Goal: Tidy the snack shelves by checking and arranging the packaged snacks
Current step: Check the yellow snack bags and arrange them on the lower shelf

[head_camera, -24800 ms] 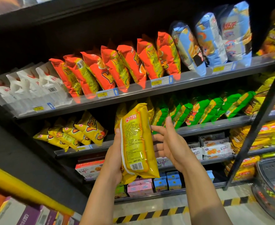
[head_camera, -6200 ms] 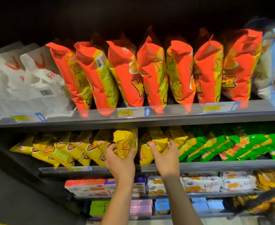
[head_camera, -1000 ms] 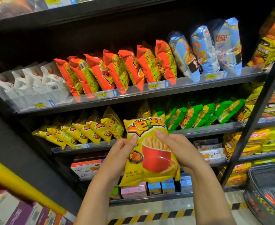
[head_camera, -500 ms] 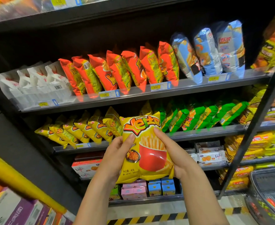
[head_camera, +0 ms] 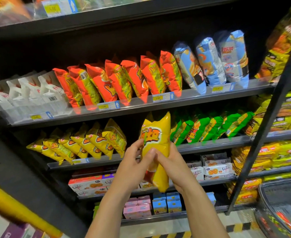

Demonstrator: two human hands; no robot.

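Gripping a yellow bag [head_camera: 156, 134] upright before the shelf [head_camera: 210, 145], the left hand [head_camera: 132, 164] and right hand [head_camera: 173, 166] hide its middle; its logo is blurred. Green bags [head_camera: 201, 129] sit at three o'clock.

Overhead light, bright on the packet fronts; colours saturated. Shelf [head_camera: 201, 97] backs and undersides drop to near black. Glare streaks along the clear front strips, washing the price tags [head_camera: 158, 98]. White bags [head_camera: 29, 95] nearly blown out. Motion blur heaviest at the edges: top-left corner, far-right packets, basket [head_camera: 282, 212]. Yellow bag [head_camera: 156, 143] smeared, print unreadable; left hand [head_camera: 132, 166] and right hand [head_camera: 172, 167] soft-edged. Wide-angle bend: shelves slant, post [head_camera: 262, 134] leans.
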